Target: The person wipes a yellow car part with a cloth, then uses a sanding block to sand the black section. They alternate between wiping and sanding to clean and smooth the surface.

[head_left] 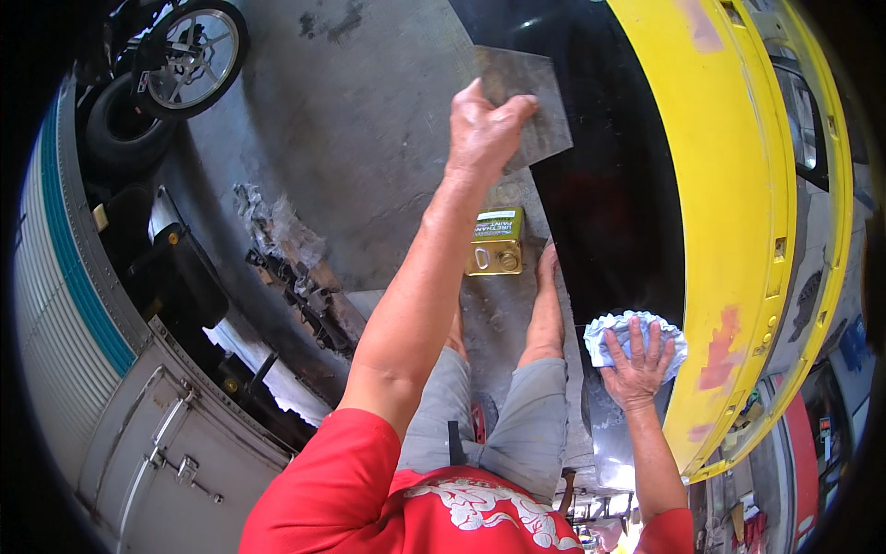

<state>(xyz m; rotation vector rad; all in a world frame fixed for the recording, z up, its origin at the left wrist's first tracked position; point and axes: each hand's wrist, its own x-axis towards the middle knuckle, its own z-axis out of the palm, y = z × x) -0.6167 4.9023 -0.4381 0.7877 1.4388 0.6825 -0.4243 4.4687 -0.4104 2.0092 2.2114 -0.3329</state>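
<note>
Farthest out to the left of the left hand, a pale ribbed wall (55,268) with a teal stripe curves along the rim of the view, and a grey metal door (138,452) with a latch stands below it, nearer the person. Well to the left of that hand and a little farther off, a silver-spoked wheel (189,60) sits above a loose black tyre (115,155). Less far to its left, and closer to the person, crumpled clear plastic (281,231) lies among dark parts on the concrete floor (337,120).

The left hand (487,134), at the end of an outstretched arm, is closed on a flat grey sheet (544,106) — the thumb points right across its face, and the sheet reaches out to the right of the fist, overlapping the edge of a glossy black panel (609,194). Nearer the person than this hand, a gold and green tin (498,247) stands on the floor beside the right foot.

The right hand (637,369), closer to the body, lies palm down with its fingers apart — on a bunched, pale blue cloth (604,337) against the black panel. Just right of it runs a long yellow body panel (715,175), marked with a reddish patch (720,346).
</note>
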